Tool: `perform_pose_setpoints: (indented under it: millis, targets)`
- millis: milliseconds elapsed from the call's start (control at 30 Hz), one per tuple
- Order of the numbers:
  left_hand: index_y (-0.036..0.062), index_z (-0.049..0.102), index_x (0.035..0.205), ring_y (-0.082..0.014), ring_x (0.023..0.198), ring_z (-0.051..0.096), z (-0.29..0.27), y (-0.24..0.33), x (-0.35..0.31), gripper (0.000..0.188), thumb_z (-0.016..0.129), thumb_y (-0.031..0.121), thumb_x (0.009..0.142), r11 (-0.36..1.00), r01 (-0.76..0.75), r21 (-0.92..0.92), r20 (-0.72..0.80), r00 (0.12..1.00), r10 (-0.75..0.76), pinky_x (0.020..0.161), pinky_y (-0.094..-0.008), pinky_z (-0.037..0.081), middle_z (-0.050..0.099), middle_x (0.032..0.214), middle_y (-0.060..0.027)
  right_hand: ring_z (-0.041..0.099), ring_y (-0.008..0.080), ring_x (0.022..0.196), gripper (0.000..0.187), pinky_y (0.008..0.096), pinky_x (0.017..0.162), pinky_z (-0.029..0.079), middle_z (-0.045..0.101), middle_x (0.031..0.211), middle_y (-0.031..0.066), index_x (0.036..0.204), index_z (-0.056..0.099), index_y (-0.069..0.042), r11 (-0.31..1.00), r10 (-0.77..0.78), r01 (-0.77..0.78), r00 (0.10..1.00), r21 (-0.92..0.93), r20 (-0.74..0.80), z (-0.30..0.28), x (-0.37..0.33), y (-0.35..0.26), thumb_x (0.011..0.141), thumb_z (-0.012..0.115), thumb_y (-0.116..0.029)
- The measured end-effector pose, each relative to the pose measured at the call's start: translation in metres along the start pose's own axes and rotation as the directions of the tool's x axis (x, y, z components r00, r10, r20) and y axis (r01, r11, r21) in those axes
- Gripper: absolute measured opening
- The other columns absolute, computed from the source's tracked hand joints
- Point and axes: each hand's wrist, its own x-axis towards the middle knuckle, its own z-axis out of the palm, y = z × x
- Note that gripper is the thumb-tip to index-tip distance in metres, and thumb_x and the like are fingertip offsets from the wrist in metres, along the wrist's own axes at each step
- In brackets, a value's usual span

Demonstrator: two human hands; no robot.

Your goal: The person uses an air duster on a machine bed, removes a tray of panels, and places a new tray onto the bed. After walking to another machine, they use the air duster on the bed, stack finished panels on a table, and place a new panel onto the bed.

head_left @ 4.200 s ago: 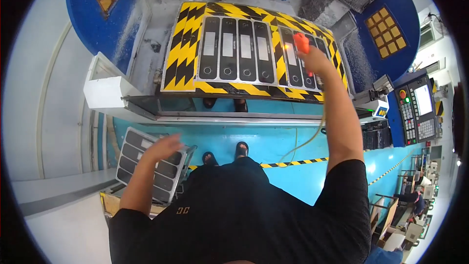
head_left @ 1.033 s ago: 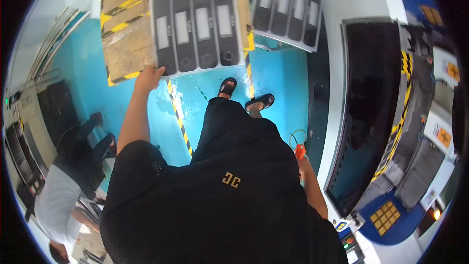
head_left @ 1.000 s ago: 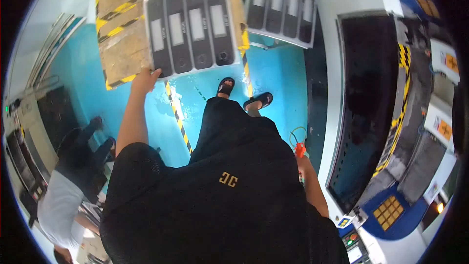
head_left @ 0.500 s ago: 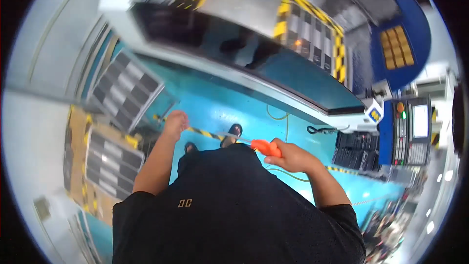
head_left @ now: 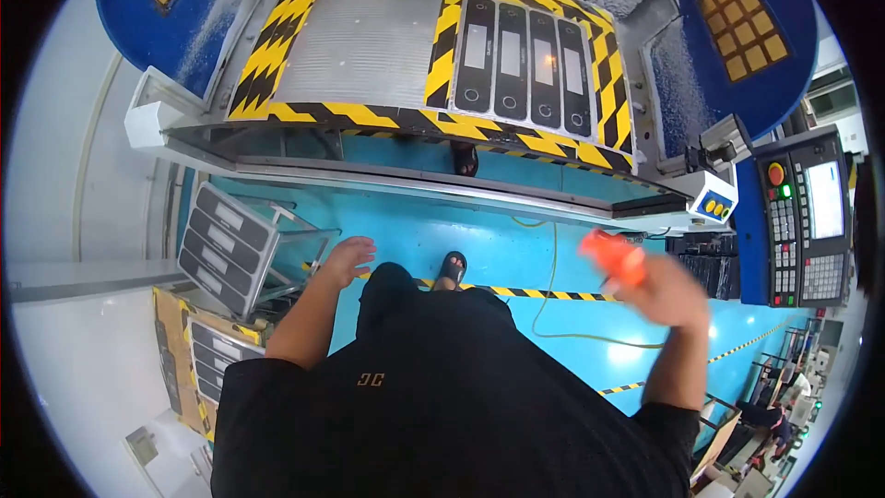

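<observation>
My right hand, smeared by motion, is closed round an orange air gun. It is out at the right, in front of the machine's edge, and the gun's thin nozzle cannot be made out in the blur. My left hand hangs free over the floor with its fingers loosely apart, nearest to a rack of panels on the left. Inside the machine ahead, several long black panels with pale windows lie side by side. Left of them is a ribbed metal plate, framed by yellow-and-black tape.
The machine's front sill runs across in front of me. A control panel stands at the right, beside stacked black parts. A cardboard box with more panels sits at the lower left. A thin hose lies on the blue floor.
My right hand has swung to the right and outward with the air gun. My view has turned toward the machine, so its bed shows fully. The left hand's fingers have loosened.
</observation>
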Motion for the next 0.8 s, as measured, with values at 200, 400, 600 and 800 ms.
perform_pose_setpoints:
  millis: [200, 400, 600, 800]
  targets:
    - [0.0027, 0.068, 0.109, -0.0299, 0.105, 0.064, -0.062, -0.055, 0.042, 0.027, 0.061, 0.018, 0.088, 0.686, -0.231, 0.690, 0.107, 0.970, 0.219, 0.090, -0.0414, 0.050, 0.069, 0.110, -0.0145, 0.065, 0.0429, 0.077, 0.035, 0.0464, 0.067, 0.050, 0.066, 0.077, 0.0199, 0.110, 0.061, -0.004, 0.919, -0.006, -0.071, 0.981, -0.387, -0.196, -0.063, 0.039, -0.076, 0.088, 0.072, -0.029]
    - [0.0007, 0.067, 0.114, -0.0341, 0.113, 0.063, -0.114, -0.065, 0.051, 0.035, 0.065, 0.018, 0.084, 0.471, -0.074, 0.879, 0.085, 0.996, -0.003, 0.095, -0.0440, 0.049, 0.067, 0.119, -0.0182, 0.066, 0.0418, 0.077, 0.034, 0.0499, 0.068, 0.050, 0.066, 0.075, 0.0196, 0.102, 0.058, -0.005, 0.820, 0.066, -0.168, 0.977, -0.548, -0.202, -0.055, 0.092, -0.116, 0.089, 0.071, -0.033]
    - [0.0004, 0.065, 0.123, -0.0340, 0.122, 0.059, -0.178, -0.075, 0.091, 0.043, 0.067, 0.020, 0.084, 0.373, -0.107, 0.922, 0.141, 0.988, -0.066, 0.100, -0.0420, 0.047, 0.064, 0.128, -0.0181, 0.066, 0.0404, 0.075, 0.035, 0.0497, 0.067, 0.050, 0.066, 0.074, 0.0194, 0.104, 0.058, -0.004, 0.764, 0.212, -0.305, 0.951, -0.568, -0.226, -0.060, 0.102, -0.124, 0.091, 0.068, -0.035]
    - [0.0004, 0.062, 0.128, -0.0315, 0.122, 0.058, -0.191, -0.067, 0.115, 0.047, 0.066, 0.017, 0.085, 0.741, 0.146, 0.655, 0.029, 0.975, -0.219, 0.099, -0.0420, 0.046, 0.063, 0.130, -0.0194, 0.066, 0.0406, 0.076, 0.036, 0.0496, 0.069, 0.049, 0.067, 0.075, 0.0197, 0.103, 0.058, -0.003, 0.693, 0.391, -0.495, 0.869, -0.524, -0.304, -0.071, 0.090, -0.108, 0.092, 0.067, -0.036]
